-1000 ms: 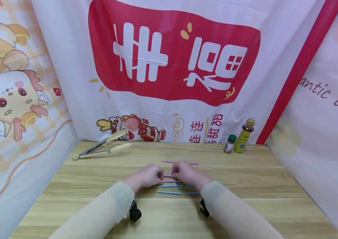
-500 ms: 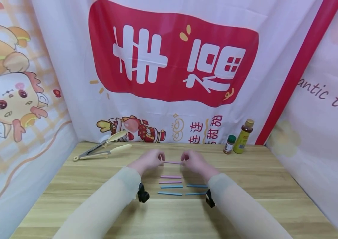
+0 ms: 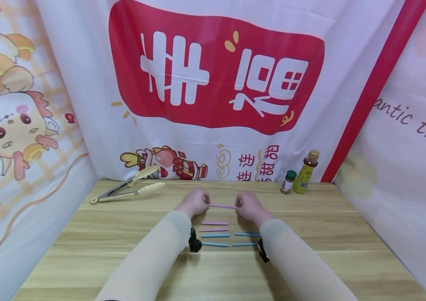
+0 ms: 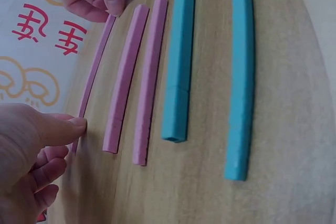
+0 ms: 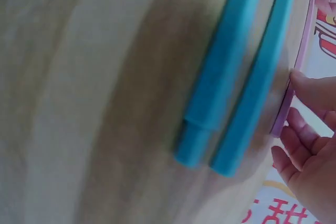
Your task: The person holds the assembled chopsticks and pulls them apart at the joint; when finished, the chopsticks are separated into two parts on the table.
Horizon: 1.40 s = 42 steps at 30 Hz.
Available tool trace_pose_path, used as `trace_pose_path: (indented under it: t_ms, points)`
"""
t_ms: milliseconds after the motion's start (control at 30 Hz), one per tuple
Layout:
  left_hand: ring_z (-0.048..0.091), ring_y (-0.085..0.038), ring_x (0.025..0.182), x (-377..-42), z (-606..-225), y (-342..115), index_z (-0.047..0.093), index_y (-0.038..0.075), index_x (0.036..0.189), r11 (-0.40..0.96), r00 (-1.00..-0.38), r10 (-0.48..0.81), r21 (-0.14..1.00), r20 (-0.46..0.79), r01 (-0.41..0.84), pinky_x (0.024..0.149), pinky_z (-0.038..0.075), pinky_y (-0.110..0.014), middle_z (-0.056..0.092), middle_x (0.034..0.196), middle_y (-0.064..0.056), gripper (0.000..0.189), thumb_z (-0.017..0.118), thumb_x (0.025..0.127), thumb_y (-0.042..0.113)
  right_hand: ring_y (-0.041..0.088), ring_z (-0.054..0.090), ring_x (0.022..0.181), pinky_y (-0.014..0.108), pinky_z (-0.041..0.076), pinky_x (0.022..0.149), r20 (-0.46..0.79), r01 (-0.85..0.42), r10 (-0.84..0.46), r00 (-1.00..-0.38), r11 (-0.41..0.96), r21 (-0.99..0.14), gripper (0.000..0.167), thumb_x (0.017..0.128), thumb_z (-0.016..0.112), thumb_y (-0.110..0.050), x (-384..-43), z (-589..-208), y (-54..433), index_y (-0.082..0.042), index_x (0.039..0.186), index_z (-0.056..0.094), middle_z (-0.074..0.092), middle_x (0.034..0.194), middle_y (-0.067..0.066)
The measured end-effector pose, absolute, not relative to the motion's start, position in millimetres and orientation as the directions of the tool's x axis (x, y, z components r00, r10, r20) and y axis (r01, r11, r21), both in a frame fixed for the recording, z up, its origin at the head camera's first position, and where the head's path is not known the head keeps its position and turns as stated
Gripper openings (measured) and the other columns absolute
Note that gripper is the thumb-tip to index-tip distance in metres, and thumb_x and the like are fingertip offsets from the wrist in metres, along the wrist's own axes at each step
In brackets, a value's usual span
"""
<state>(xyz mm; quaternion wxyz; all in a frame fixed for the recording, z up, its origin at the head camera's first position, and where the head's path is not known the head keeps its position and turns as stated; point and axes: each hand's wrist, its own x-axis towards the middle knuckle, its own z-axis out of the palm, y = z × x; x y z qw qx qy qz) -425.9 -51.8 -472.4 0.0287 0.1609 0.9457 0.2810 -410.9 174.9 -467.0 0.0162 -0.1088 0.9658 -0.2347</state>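
Note:
My left hand pinches the left end of a thin pink plastic stick, the farthest of the sticks, between thumb and finger. My right hand pinches its other end, so the stick lies crosswise between both hands. In the left wrist view the thumb overlaps the pink stick and the other fingers are loosely curled. The right wrist view has the right thumb and fingers about the stick's purple-looking end. Whether the stick is lifted off the wood, I cannot tell.
Nearer lie two pink sticks and several blue sticks, side by side in rows. Tongs lie spread at the back left. A green-capped jar and a sauce bottle stand at the back right of the table.
Both hands have left the two nearer pink sticks and moved away from the body to the farthest one. They now grip its ends, slightly farther right and wider apart than half a second ago.

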Motion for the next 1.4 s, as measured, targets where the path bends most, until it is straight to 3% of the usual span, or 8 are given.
trace_pose_path:
  t_ms: [300,533,667,800,900,1000,1267,1400]
  points:
    - [0.051,-0.019,0.072,-417,-464,-54,0.059,0.009,0.083,0.757,-0.923,0.385,0.569,0.008,0.321,0.066,0.044,-0.034,0.056,0.079,-0.001,0.013,0.065,0.094,0.011,0.018,0.052,0.071,0.033,0.046,0.064,0.02,-0.236,-0.259,-0.966,0.842,-0.485,0.015,0.085,0.072,-0.004,-412,-469,180,-0.012,0.078,0.061,0.055,0.078,0.002]
    - [0.052,-0.016,0.066,-413,-436,-57,0.061,0.002,0.097,0.618,-0.856,0.514,0.714,-0.052,0.327,0.06,0.044,-0.03,0.063,0.086,-0.017,0.014,0.055,0.102,0.013,0.021,0.057,0.084,0.038,0.049,0.077,0.142,-0.391,-0.369,-0.919,0.8,-0.454,0.006,0.093,0.063,-0.002,-403,-430,188,-0.008,0.095,0.061,0.059,0.088,0.003]
    - [0.048,-0.015,0.061,-411,-414,-57,0.067,0.008,0.1,0.611,-0.826,0.562,0.688,-0.029,0.392,0.055,0.043,-0.03,0.06,0.08,-0.011,0.017,0.053,0.103,0.016,0.023,0.06,0.092,0.04,0.049,0.085,0.302,-0.549,-0.464,-0.833,0.764,-0.34,0.008,0.093,0.066,-0.002,-399,-407,191,-0.004,0.1,0.069,0.062,0.096,0.004]
    - [0.051,-0.013,0.067,-406,-399,-56,0.069,0.014,0.095,0.637,-0.801,0.593,0.563,0.079,0.527,0.063,0.046,-0.03,0.062,0.084,-0.001,0.017,0.053,0.103,0.015,0.019,0.059,0.085,0.036,0.049,0.079,0.362,-0.598,-0.499,-0.787,0.762,-0.249,0.004,0.093,0.069,-0.008,-391,-392,196,-0.01,0.094,0.071,0.062,0.089,-0.001]
    - [0.054,-0.011,0.072,-401,-393,-55,0.066,0.018,0.089,0.664,-0.783,0.6,0.444,0.163,0.601,0.069,0.047,-0.03,0.062,0.083,0.005,0.019,0.054,0.103,0.017,0.015,0.059,0.083,0.035,0.049,0.077,0.335,-0.585,-0.498,-0.8,0.77,-0.255,0.004,0.096,0.065,-0.011,-384,-387,199,-0.014,0.095,0.068,0.063,0.087,-0.004]
    - [0.055,-0.011,0.069,-394,-391,-58,0.061,0.021,0.086,0.676,-0.779,0.599,0.406,0.184,0.615,0.068,0.048,-0.03,0.059,0.078,0.008,0.02,0.052,0.104,0.022,0.014,0.061,0.082,0.035,0.051,0.076,0.307,-0.571,-0.491,-0.816,0.768,-0.29,0.005,0.098,0.061,-0.012,-378,-386,201,-0.015,0.097,0.065,0.064,0.087,-0.004]
    - [0.056,-0.012,0.072,-394,-404,-82,0.067,0.016,0.089,0.689,-0.804,0.531,0.417,0.266,0.593,0.07,0.049,-0.034,0.061,0.079,0.007,0.016,0.057,0.101,0.017,0.018,0.06,0.079,0.039,0.05,0.072,0.302,-0.447,-0.347,-0.888,0.804,-0.392,0.006,0.098,0.062,-0.012,-380,-394,230,-0.014,0.096,0.067,0.064,0.087,-0.002]
    - [0.057,-0.013,0.076,-395,-410,-86,0.068,0.017,0.099,0.696,-0.838,0.526,0.492,0.147,0.523,0.073,0.049,-0.037,0.063,0.087,0.005,0.014,0.056,0.102,0.024,0.017,0.059,0.081,0.039,0.05,0.074,0.247,-0.398,-0.318,-0.915,0.807,-0.437,0.005,0.097,0.064,-0.014,-383,-400,244,-0.015,0.095,0.068,0.064,0.089,-0.001]
